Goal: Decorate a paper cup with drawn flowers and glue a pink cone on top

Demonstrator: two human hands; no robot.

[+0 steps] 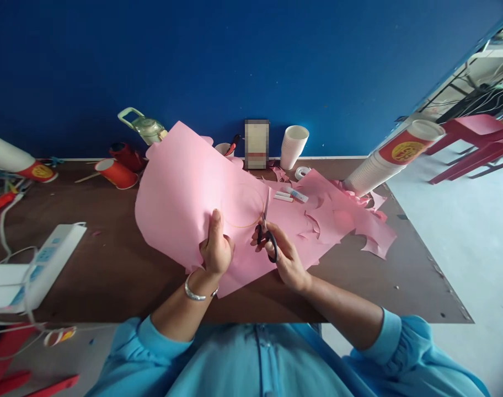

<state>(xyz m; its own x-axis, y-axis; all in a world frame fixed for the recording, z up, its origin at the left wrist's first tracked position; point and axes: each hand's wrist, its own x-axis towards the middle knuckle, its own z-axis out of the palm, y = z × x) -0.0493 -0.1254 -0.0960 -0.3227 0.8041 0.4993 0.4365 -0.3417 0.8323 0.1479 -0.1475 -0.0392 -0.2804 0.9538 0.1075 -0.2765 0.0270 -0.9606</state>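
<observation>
Left hand point(215, 248) pinches the lower edge of the pink paper sheet point(185, 193), lifting it off the brown table point(111, 264). Just right of it, right hand point(287, 259) grips black-handled scissors point(267, 234), fingers through the loops, blades cutting into the sheet along a drawn circle point(242, 205)

The left hand's point(215, 249) fingers are hidden behind the pink sheet point(185, 193); only the thumb shows. The scissors' point(267, 234) blades are partly lost behind the sheet. At 12 o'clock a box point(257, 144) is blurred out. At 9 o'clock the power strip point(40, 264) is partly cut off.
</observation>
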